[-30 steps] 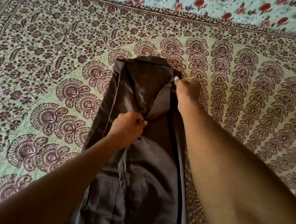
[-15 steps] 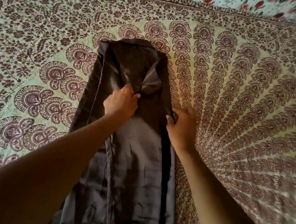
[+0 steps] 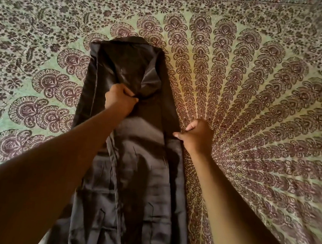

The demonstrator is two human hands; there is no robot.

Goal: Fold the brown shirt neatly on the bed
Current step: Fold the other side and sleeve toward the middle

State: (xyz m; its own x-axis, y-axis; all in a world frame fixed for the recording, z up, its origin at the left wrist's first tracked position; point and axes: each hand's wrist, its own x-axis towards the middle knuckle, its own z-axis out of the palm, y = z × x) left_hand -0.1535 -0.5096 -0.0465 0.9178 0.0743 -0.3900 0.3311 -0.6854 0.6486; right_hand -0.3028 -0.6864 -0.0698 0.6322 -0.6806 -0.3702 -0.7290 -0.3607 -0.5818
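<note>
Gripping a bunch of cloth near the middle of the brown shirt, the fingers of the left hand are curling into a tight fist. The right hand is pinching the shirt's right edge, thumb and fingers closing on the fabric where it meets the bedspread. The shirt is lying lengthwise on the bed as a long narrow strip, its sides folded inward, its far end towards the top of the view and its near end running out of sight below. The patterned bedspread is lying under it on every side.
</note>
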